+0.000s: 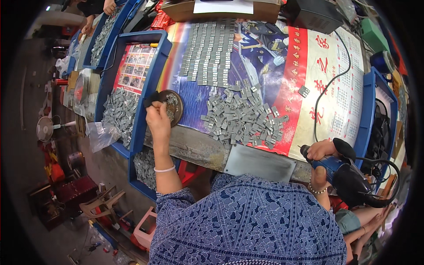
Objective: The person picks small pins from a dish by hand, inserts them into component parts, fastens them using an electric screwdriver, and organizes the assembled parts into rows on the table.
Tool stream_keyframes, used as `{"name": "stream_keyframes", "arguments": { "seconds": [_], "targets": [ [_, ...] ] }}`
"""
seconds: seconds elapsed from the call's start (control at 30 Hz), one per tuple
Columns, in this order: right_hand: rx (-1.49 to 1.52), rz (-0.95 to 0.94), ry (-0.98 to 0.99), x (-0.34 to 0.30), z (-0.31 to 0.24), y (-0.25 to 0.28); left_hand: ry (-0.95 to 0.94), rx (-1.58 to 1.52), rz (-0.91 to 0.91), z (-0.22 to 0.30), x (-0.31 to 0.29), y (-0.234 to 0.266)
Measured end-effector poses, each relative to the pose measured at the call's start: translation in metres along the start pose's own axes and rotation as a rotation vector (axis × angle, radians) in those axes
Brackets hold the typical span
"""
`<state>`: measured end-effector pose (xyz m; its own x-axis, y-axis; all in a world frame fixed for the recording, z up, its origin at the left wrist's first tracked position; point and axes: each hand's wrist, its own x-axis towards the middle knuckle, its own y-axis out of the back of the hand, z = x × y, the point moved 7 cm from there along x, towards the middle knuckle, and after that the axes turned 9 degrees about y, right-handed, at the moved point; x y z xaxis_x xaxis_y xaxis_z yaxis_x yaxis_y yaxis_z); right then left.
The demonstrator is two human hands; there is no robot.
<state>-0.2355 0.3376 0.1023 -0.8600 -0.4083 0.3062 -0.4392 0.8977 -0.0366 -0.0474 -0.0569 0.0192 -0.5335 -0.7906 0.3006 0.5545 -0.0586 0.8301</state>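
My right hand [321,152] is wrapped round a blue and black power screwdriver [333,170] at the right front of the table. Its dark tip points up and left, toward the tabletop. At the left, my left hand [158,115] has its fingers pinched together at the rim of a round brown dish [179,118] of small metal screws. A black piece [152,99] shows at those fingers; whether they hold a screw is too small to tell. Between my hands lies a loose heap of small grey rectangular parts [243,115]. Behind it, similar parts [210,48] stand in close rows.
A single grey part [304,91] lies right of the heap. Blue bins [148,95] with grey parts stand at the left, another blue bin [365,117] at the right. A black cord [339,73] crosses the printed sheet. Another person's hands [109,6] show at the far left.
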Motion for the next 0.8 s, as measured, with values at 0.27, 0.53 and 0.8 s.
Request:
{"name": "stream_keyframes", "arguments": {
  "seconds": [0.27,0.53,0.8],
  "targets": [
    [-0.001,-0.026,-0.003,-0.003,0.004,0.002,0.421,-0.996,-0.177,-0.007,0.003,0.004],
    [0.104,0.017,0.029,-0.005,0.0,0.004,0.606,-1.728,-0.609,0.083,-0.032,-0.008],
    [0.485,-0.061,0.436,0.014,-0.045,-0.002,0.799,-1.911,-1.186,0.182,-0.1,-0.06]
  ]
}}
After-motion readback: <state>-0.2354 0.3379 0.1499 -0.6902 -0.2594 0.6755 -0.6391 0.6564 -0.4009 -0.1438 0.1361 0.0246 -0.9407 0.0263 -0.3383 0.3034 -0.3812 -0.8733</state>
